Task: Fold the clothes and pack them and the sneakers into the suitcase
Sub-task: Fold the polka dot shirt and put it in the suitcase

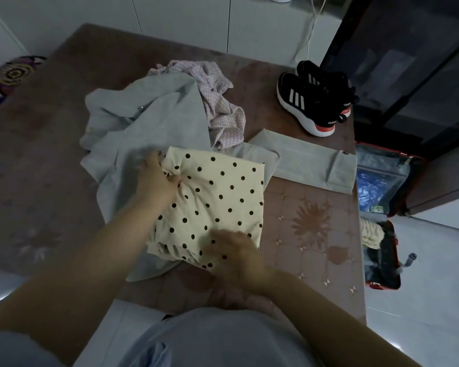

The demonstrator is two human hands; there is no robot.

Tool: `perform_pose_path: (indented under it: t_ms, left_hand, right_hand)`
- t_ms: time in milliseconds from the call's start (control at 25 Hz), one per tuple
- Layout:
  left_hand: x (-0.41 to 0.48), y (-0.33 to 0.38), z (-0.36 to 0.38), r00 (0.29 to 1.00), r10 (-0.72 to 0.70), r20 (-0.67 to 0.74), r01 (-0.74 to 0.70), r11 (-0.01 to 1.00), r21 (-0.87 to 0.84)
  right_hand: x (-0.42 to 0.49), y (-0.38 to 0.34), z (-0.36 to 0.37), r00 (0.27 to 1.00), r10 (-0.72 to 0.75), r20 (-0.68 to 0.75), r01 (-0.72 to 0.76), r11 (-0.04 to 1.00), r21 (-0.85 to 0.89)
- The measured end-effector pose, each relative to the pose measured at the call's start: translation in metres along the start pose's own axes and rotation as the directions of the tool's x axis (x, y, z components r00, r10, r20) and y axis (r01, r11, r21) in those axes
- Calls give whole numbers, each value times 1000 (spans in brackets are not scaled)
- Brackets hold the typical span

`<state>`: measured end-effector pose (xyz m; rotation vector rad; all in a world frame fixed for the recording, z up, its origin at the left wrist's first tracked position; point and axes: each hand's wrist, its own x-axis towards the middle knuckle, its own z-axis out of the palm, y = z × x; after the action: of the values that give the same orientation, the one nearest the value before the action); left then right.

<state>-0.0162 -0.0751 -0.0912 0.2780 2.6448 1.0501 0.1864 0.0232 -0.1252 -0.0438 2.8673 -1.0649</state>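
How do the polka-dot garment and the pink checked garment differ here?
The polka-dot garment is cream with black dots; the pink checked garment has a fine check. The polka-dot garment is folded roughly square, the pink checked garment lies crumpled. The left hand pinches the polka-dot garment and the right hand touches it; the pink checked garment is untouched. Neither is in the suitcase.

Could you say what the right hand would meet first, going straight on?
Probably the left hand, gripping the polka-dot garment at its far corner; the right hand points across it that way.
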Motion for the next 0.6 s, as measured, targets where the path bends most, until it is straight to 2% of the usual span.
perform_pose_path:
  t_ms: [40,80,120,160,200,240,280,480,560,600]
  left_hand:
    - [2,1,-2,1000,9,5,-9,1000,-23]
    - [4,4,-5,999,5,48,-3,999,-52]
    - [7,6,-6,994,-9,108,18,996,-84]
    - [12,7,-6,984,-39,175,59,992,-113]
    - [15,10,-7,972,-77,222,107,986,-125]
    - [19,10,-9,966,-90,243,125,984,-129]
    - [22,9,-10,962,-84,260,120,985,-125]
    - [9,26,-10,940,42,340,-2,993,-118]
    - [-7,42,-2,885,96,455,2,978,-210]
    - [-16,53,6,837,103,538,48,964,-261]
  right_hand:
    - [4,7,-10,972,116,-204,-96,990,104]
    - [10,19,-23,875,340,-344,-267,932,244]
    - [17,28,-37,747,566,-348,-429,811,398]
    - [21,40,-44,629,747,-216,-556,627,546]
    - [26,51,-49,562,824,-72,-598,465,652]
    - [31,55,-51,555,832,8,-585,383,715]
    - [37,54,-54,571,820,44,-559,350,752]
    - [11,49,-82,676,726,128,-569,403,717]
    - [-22,53,-101,708,673,213,-568,364,738]
    - [-41,56,-114,717,654,240,-537,300,788]
